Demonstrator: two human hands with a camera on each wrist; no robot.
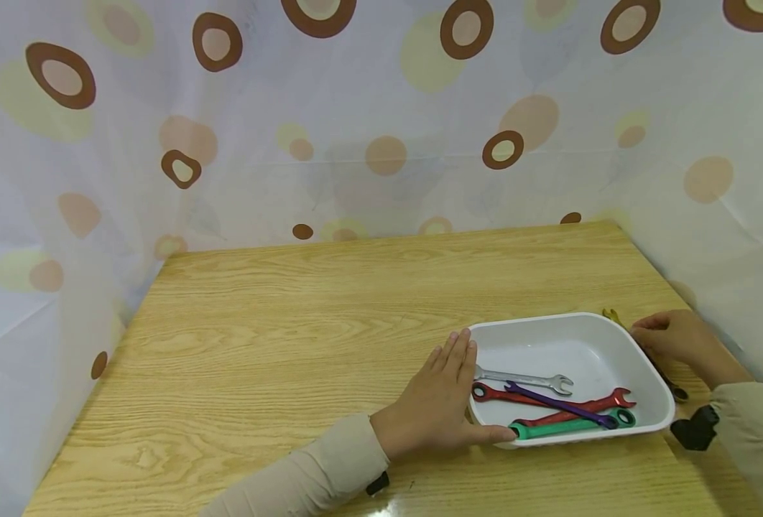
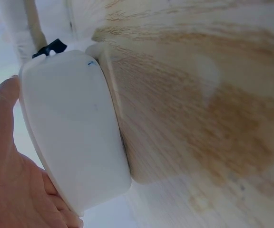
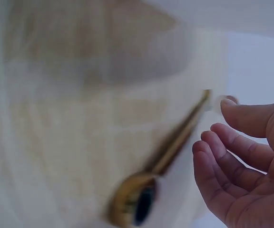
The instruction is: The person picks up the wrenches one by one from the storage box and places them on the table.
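Observation:
A white plastic tray (image 1: 549, 341) sits on the right part of the table. In it lie a silver wrench (image 1: 524, 378), red wrenches (image 1: 614, 399), a purple wrench (image 1: 539, 398) and a green wrench (image 1: 565, 428). My left hand (image 1: 429, 402) lies against the tray's left end, fingers straight along its side and thumb at the near rim. Just outside the tray's right side is a gold wrench (image 3: 172, 140), blurred in the right wrist view. My right hand (image 1: 685, 345) is beside that wrench, its fingers loosely bent, with a gap between thumb and fingers and nothing held.
The wooden table (image 1: 278, 345) extends left of the tray. A white sheet with brown and tan spots (image 1: 384, 154) hangs behind and along both sides, close to my right arm. A black band (image 1: 695, 429) is on the right wrist.

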